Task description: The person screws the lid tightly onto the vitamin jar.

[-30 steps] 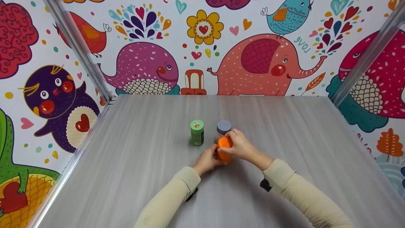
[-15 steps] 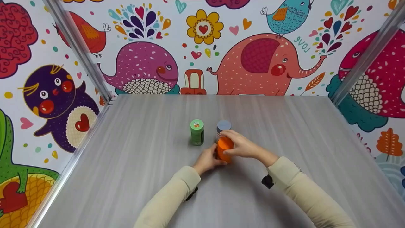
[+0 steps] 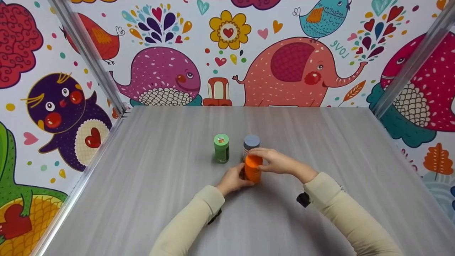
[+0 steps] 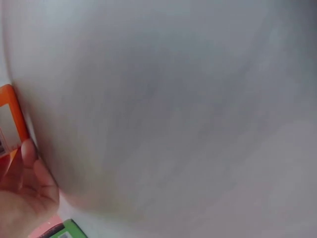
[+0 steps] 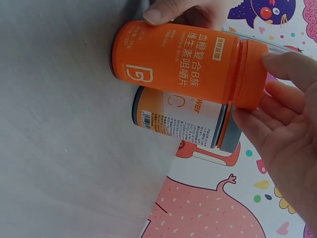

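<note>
An orange vitamin bottle point(image 3: 253, 175) stands upright on the table, its printed label facing the camera in the right wrist view. My left hand point(image 3: 233, 180) holds the lower body of this bottle from the left. Around its orange cap point(image 5: 253, 74), the thumb and fingers of my right hand point(image 3: 279, 162) rest in a grip. Just behind stands a vitamin bottle with a grey cap point(image 3: 251, 140), partly covered by the right hand and the orange bottle. To the left, a green bottle point(image 3: 221, 149) stands upright, apart from both hands.
The grey wood-grain table point(image 3: 160, 149) runs back to a wall printed with cartoon animals point(image 3: 284, 81). Metal posts point(image 3: 90, 57) rise at the back corners. Only a corner of the green bottle point(image 4: 71, 230) shows in the left wrist view.
My right hand has turned around the cap, and its wrist and forearm have shifted a little to the right. My left hand and the other bottles stay in place.
</note>
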`<state>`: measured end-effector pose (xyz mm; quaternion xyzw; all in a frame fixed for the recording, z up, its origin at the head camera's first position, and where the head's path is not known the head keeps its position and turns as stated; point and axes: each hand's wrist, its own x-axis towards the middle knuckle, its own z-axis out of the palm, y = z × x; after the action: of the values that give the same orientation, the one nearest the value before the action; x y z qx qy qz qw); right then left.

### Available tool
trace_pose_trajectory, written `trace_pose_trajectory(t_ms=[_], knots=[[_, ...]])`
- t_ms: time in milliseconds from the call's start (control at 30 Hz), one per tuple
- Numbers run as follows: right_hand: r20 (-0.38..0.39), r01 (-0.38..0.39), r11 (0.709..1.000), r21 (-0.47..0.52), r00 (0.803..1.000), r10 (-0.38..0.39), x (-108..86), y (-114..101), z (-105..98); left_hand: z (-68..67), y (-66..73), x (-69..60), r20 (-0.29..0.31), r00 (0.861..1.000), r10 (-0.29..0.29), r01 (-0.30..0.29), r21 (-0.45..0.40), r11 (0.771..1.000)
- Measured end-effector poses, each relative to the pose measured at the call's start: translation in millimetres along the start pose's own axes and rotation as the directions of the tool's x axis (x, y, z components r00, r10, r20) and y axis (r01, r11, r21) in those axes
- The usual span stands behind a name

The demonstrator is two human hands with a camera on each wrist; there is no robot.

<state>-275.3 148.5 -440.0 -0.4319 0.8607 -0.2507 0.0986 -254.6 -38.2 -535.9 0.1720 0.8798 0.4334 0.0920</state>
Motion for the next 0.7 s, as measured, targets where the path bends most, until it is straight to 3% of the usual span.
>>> trace_pose_trajectory(t_ms=[333, 500, 700], knots=[[-0.052, -0.034, 0.996, -0.086, 0.998, 0.029, 0.8, -1.3, 5.3, 0.2, -0.2, 0.3, -0.019, 1.0, 0.016, -0.016, 0.009, 1.0], [-0.11, -0.114, 0.988, -0.102, 0.989, 0.102, 2.6, -3.1, 11.1, 0.8, 0.8, 0.1, -0.013, 1.0, 0.011, -0.011, -0.007, 1.0], [-0.171, -0.223, 0.97, -0.092, 0.964, 0.206, 5.1, -5.1, 17.0, 1.5, 1.4, 0.3, -0.01, 1.0, 0.004, -0.004, -0.025, 1.0]])
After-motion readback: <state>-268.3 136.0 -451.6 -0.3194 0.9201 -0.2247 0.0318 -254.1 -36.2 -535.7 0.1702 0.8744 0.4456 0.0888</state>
